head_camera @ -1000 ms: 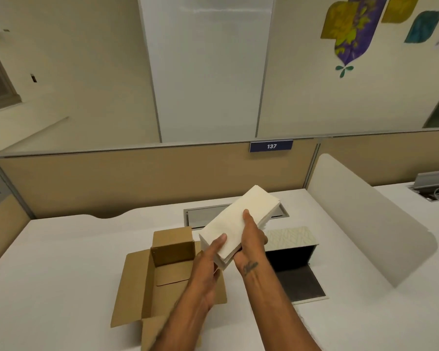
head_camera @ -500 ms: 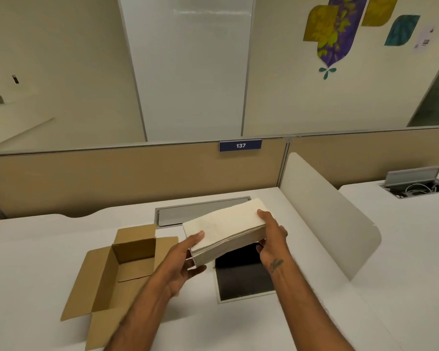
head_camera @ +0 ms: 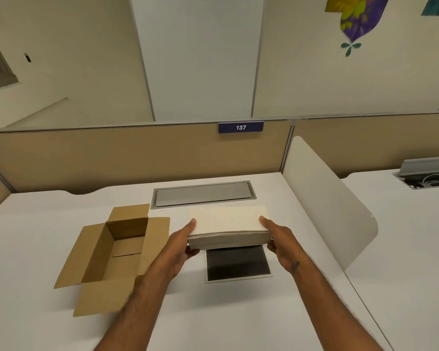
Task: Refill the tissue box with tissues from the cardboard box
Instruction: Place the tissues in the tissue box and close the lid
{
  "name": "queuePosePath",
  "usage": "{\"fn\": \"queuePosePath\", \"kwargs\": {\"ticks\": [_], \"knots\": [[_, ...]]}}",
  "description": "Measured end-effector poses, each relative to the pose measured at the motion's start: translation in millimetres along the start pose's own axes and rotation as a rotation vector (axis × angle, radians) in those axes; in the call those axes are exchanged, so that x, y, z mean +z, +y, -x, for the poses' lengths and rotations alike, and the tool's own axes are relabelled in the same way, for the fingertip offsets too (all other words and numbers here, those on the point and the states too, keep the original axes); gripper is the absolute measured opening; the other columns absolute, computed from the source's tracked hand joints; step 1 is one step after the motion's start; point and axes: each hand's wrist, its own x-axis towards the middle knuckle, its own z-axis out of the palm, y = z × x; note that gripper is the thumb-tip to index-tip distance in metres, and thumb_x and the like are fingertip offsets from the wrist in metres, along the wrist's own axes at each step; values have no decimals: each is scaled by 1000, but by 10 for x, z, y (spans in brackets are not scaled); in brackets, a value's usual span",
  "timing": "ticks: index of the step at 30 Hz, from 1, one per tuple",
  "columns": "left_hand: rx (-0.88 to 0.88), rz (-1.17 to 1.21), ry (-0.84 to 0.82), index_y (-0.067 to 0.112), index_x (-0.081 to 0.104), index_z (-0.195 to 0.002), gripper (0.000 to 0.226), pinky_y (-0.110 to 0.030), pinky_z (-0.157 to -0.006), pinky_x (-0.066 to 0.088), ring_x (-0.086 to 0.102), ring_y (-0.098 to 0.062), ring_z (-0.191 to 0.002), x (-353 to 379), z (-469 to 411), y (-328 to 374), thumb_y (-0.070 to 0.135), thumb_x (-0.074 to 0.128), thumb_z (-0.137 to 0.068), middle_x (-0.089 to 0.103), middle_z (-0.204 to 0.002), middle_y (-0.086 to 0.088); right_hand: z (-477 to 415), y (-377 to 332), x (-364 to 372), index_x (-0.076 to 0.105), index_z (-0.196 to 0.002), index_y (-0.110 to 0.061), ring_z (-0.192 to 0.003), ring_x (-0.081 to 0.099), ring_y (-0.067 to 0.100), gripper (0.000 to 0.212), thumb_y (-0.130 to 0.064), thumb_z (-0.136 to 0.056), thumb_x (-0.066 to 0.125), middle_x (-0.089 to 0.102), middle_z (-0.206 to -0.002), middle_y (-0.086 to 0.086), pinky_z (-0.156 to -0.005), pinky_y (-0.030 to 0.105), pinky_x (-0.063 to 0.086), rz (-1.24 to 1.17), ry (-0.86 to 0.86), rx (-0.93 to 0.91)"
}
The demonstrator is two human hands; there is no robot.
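Observation:
A thick white tissue stack [head_camera: 227, 221] is held level above the desk, my left hand [head_camera: 181, 245] gripping its left end and my right hand [head_camera: 280, 243] its right end. Below and just in front of the stack lies the tissue box's dark flap [head_camera: 237, 264], flat on the desk; the rest of the tissue box is hidden behind the stack. The brown cardboard box [head_camera: 109, 254] sits open to the left, its flaps spread and its inside bare as far as I can see.
The white desk [head_camera: 36, 224] has a grey cable hatch [head_camera: 203, 193] behind the stack. A beige partition with a "137" sign [head_camera: 240, 127] runs along the back. A curved white divider [head_camera: 325, 198] stands on the right, with another desk beyond it.
The stack has turned from a diagonal tilt to level and squared up over the tissue box. My hands have shifted to its two ends. The view has moved right.

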Motion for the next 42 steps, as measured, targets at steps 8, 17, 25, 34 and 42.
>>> {"fn": "queuePosePath", "kwargs": {"ticks": [8,17,25,34,42], "knots": [[-51,-190,25,17,49,-114,35,-31,-84,49,56,-16,-99,115,-385,-379,48,40,-99,58,-106,1,-259,428,-73,51,-121,-18,-98,56,14,37,-47,-97,49,59,-116,2,-87,33,42,112,41,20],[-153,-108,38,16,58,-116,33,-34,-90,48,60,-18,-105,153,-544,-887,40,40,-101,66,-112,-1,-540,840,-243,58,-127,-13,-114,57,20,45,-45,-98,49,64,-125,4,-95,33,41,158,-8,109],[-144,-131,102,16,55,-130,43,-41,-108,43,57,-20,-115,291,-748,-1062,43,44,-99,63,-125,-1,-874,1015,-330,62,-125,-11,-112,59,21,42,-42,-99,48,66,-122,4,-94,33,43,182,-54,152],[-184,-237,194,12,49,-136,49,-41,-110,40,53,-27,-119,377,-960,-1186,43,43,-99,57,-133,-9,-1054,1110,-313,54,-134,-16,-105,57,14,44,-42,-101,41,62,-119,-4,-93,29,42,242,-34,124],[-182,-329,228,12,46,-139,53,-41,-108,41,51,-29,-121,385,-1068,-1216,46,39,-100,54,-137,-11,-1141,1116,-248,47,-141,-13,-124,52,25,51,-44,-102,34,57,-137,6,-111,42,41,363,-3,105]]}}
